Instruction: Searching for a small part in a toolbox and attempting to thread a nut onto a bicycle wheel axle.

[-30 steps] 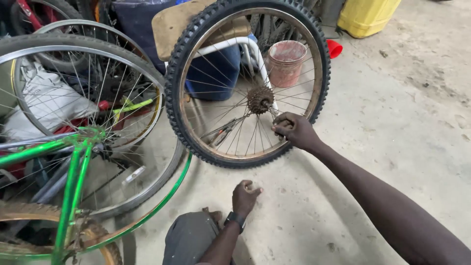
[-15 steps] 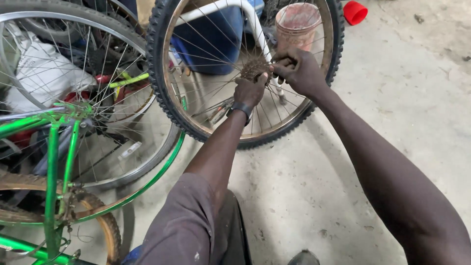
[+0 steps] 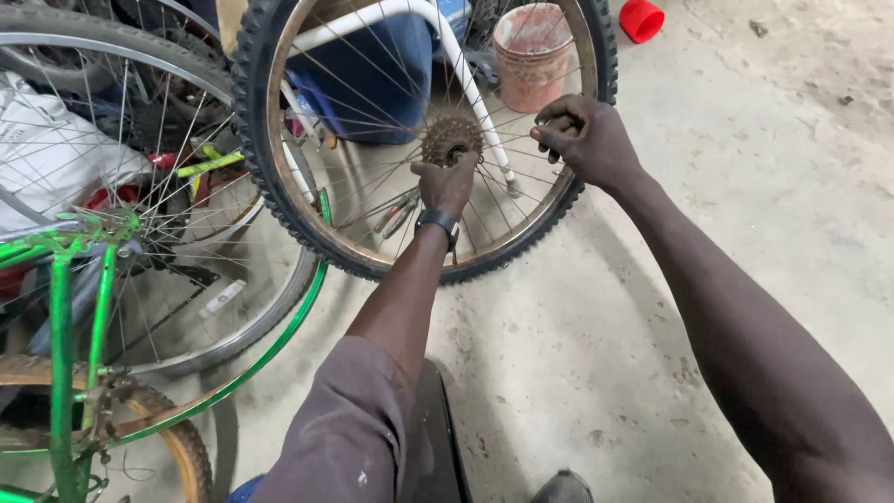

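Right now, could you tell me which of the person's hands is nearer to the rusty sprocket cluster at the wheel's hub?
Left. The left hand touches the sprocket cluster from just below, while the right hand grips spokes off to its right, near the rim.

Hands on wheel — rusty sprocket

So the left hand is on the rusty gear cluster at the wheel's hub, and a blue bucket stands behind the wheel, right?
Not quite: the bucket behind the wheel is pinkish-red, not blue, as the head view shows. The left hand is indeed on the rusty gear cluster.
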